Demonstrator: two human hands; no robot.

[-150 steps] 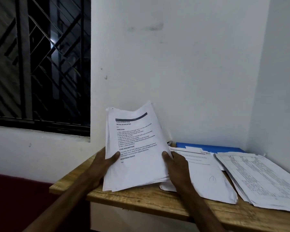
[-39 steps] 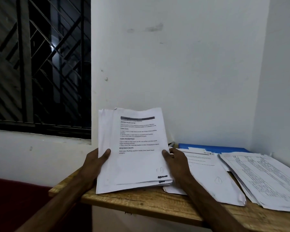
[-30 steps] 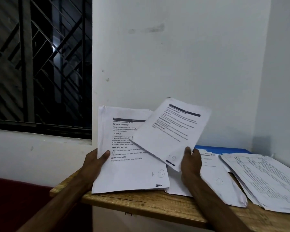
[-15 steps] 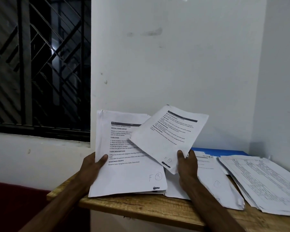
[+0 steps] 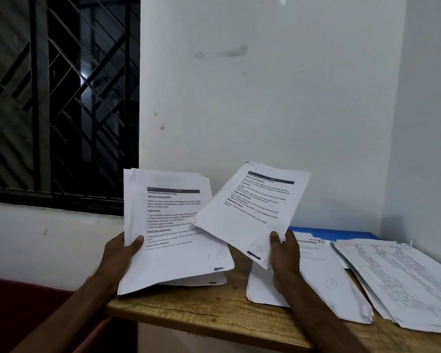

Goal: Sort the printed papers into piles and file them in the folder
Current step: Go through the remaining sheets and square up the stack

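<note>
My left hand (image 5: 121, 256) grips a stack of printed papers (image 5: 168, 238) by its left edge, held upright above the table's left end. My right hand (image 5: 284, 253) pinches a single printed sheet (image 5: 255, 212) at its lower corner, tilted to the right and overlapping the stack's right edge. Below my right hand lies a middle pile of papers (image 5: 326, 281) flat on the wooden table (image 5: 214, 312). A larger pile of table-printed sheets (image 5: 402, 281) lies at the right. A blue folder (image 5: 341, 234) lies flat behind both piles, mostly covered by them.
White walls close in behind the table and on the right, forming a corner. A dark window with a metal grille (image 5: 56, 98) fills the upper left. The table's front edge runs just below my forearms, with a dark red surface (image 5: 23, 307) lower left.
My right hand took the top sheet off the stack and carried it to the right, above the middle pile. The left hand keeps holding the remaining stack.
</note>
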